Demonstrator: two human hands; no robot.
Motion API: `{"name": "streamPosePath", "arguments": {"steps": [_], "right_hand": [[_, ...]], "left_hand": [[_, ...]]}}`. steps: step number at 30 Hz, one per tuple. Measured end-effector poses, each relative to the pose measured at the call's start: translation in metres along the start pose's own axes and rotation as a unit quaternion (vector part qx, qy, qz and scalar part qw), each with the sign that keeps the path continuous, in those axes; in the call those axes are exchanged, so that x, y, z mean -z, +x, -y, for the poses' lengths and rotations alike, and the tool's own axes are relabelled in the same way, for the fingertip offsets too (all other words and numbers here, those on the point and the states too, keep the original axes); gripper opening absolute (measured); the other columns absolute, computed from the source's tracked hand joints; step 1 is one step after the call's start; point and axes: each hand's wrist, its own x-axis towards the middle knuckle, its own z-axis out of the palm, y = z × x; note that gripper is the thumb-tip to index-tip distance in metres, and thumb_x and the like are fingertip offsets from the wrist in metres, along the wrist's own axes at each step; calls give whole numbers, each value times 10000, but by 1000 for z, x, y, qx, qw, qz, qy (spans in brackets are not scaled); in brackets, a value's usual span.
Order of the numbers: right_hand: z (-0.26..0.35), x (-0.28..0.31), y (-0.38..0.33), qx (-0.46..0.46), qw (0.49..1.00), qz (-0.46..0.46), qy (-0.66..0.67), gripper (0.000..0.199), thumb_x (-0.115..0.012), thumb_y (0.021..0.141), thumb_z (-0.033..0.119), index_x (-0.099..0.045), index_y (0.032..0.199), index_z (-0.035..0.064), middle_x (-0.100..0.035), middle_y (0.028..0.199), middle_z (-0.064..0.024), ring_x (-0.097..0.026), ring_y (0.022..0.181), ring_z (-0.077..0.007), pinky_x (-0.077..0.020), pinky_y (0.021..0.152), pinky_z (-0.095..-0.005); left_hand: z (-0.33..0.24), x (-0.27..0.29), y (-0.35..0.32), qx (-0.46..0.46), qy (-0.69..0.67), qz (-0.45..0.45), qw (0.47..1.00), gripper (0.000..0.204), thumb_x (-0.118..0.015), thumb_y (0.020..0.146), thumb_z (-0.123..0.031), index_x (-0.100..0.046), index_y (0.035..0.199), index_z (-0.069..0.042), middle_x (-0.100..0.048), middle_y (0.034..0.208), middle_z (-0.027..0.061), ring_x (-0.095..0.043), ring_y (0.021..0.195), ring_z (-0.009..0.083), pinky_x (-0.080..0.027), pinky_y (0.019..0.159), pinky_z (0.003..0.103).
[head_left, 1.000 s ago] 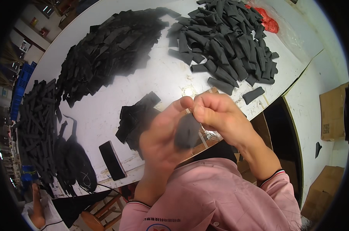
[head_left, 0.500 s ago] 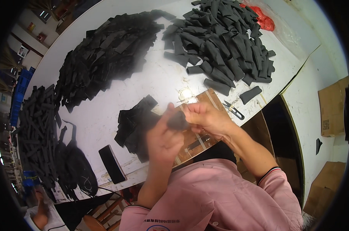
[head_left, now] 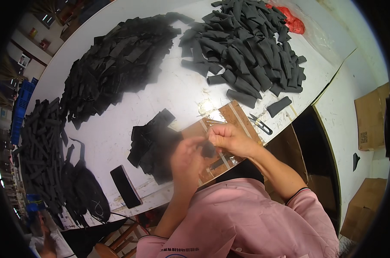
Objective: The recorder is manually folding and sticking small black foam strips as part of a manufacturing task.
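Observation:
My right hand (head_left: 230, 140) is closed, thumb and fingers pinching a small dark grey fabric piece (head_left: 208, 150) above a brown wooden board (head_left: 236, 112). A thin metal-looking rod (head_left: 215, 122) shows just beyond those fingers; whether it is held or fixed to the board I cannot tell. My left hand (head_left: 187, 161) is beside the fabric piece, its fingers raised toward it but smeared by motion. Left of that hand lies a loose stack of flat black fabric pieces (head_left: 150, 144), partly covered by the hand. Black-handled thread snips (head_left: 261, 124) rest at the board's right.
Rolled grey fabric tubes (head_left: 251, 51) are heaped at the far right, with a single tube (head_left: 279, 106) nearer me. Flat black pieces (head_left: 117, 64) form a wide pile at the far left, narrow strips (head_left: 42, 142) at the left edge. A phone (head_left: 125, 186) lies near the front edge.
Both hands have come slightly nearer to me, and the right has turned. The fabric piece has moved down and a little right, with less of it showing. The thin rod is now plainer.

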Motion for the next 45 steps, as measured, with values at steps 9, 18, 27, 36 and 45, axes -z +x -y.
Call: {"name": "streamPosePath", "arguments": {"steps": [9,18,27,36,45], "right_hand": [[27,-15,-15,183,928,-146,-289,214,-559,802,225,-537,834,14,-496,669,-22,-486,617,-129,-396,561,-243],[13,-15,-18,243,771,-123,-576,236,-633,697,246,-539,677,30,-544,634,-81,-533,597,-268,-422,492,-344],[-9,-8,-14,264,855,-111,-432,146,-531,767,139,-534,727,-2,-539,662,-147,-540,627,-312,-432,543,-392],[25,-14,-16,237,795,-80,-552,214,-554,765,208,-521,651,30,-509,597,-118,-536,622,-297,-412,525,-381],[21,-12,-9,216,812,-90,-535,402,-526,813,356,-518,579,30,-492,506,-119,-520,494,-299,-394,446,-378]], "left_hand": [[-26,-15,15,-326,345,38,879,118,-537,798,-21,-544,903,32,-568,889,108,-510,850,187,-388,798,288],[-6,-6,14,-151,82,-16,985,102,-514,819,-5,-523,916,27,-562,924,147,-527,823,174,-439,750,311],[-37,-26,28,-84,368,85,922,122,-633,666,46,-574,772,34,-584,775,59,-522,685,88,-399,628,195],[-35,-22,15,-274,140,28,951,64,-536,821,-67,-544,829,-4,-581,825,119,-528,784,204,-419,738,318],[-25,12,16,-232,277,-36,932,117,-481,864,-82,-529,839,22,-555,807,94,-509,746,166,-399,701,272]]}}
